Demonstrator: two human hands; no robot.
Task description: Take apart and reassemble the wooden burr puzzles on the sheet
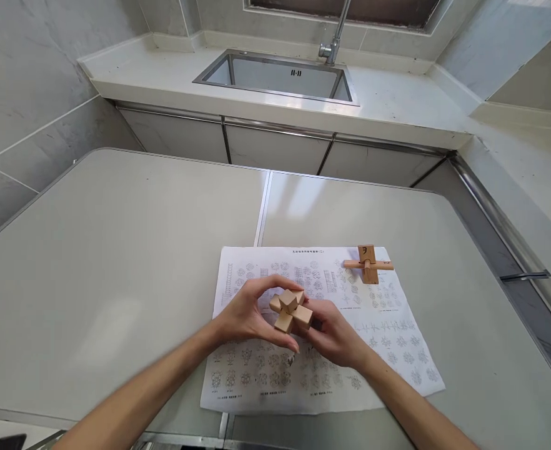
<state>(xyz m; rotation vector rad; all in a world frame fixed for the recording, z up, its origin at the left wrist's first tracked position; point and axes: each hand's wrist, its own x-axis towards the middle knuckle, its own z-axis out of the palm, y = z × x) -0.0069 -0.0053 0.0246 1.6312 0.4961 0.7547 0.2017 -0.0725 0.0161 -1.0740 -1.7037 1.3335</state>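
A tiled room frames the scene, with a metal sink [275, 94] set into a pale counter [383, 94] along the far wall, a tap [332, 50] rising behind it and cabinets [275, 147] below. Nearer stands a light bench [163, 250], a seam running across its top, and on it lies a paper sheet [345, 400] printed with rows of small diagrams and captions too fine to read.

A wooden block cluster [288, 309] is held up over the middle of the sheet, its squared ends sticking out in several directions. Both hands grasp it: the left hand [245, 312] curves widely around it, fingertips at the far side and thumb along the near side, while the right hand [336, 337] grips from the right, its fingers partly hidden behind the wood.

As for progress, the blocks already cross and sit together as one body, so the piece looks largely assembled. Whether it is complete cannot be told, since the hands cover part of it and its underside is out of sight. A second wooden cross [368, 264], with dark marks on it, rests at the sheet's far right, apart from both hands; it too appears joined.
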